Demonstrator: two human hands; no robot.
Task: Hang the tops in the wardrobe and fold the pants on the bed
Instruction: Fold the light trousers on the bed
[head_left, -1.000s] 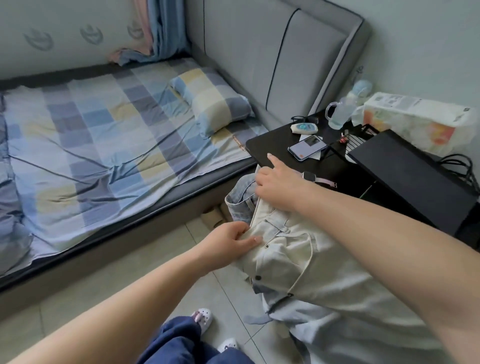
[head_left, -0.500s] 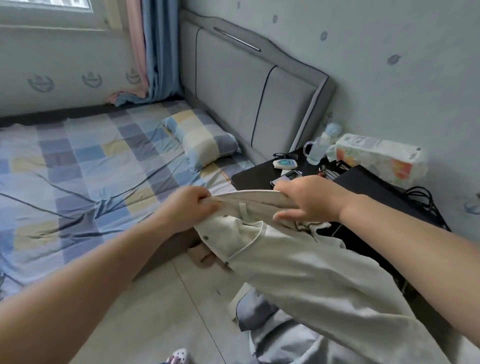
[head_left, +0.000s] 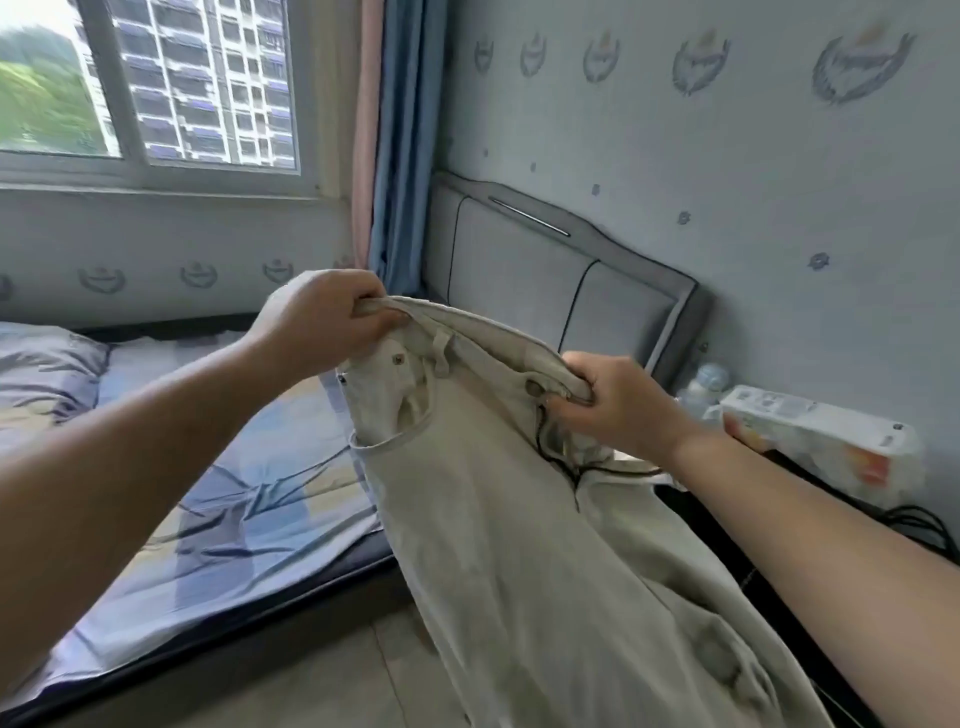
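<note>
Two hands, the left hand (head_left: 322, 322) and the right hand (head_left: 613, 405); one pair of pale pants (head_left: 493, 519); one bed (head_left: 234, 519); one headboard (head_left: 561, 291); one window (head_left: 156, 83); one tissue pack (head_left: 810, 441); one bottle (head_left: 706, 387).

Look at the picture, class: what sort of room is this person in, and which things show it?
Most likely a bedroom in a flat: a bed with a padded headboard, a curtained window facing apartment blocks, and pants held up.

Home bedroom: bed (head_left: 249, 519), padded headboard (head_left: 561, 291), curtained window (head_left: 171, 88).
</note>
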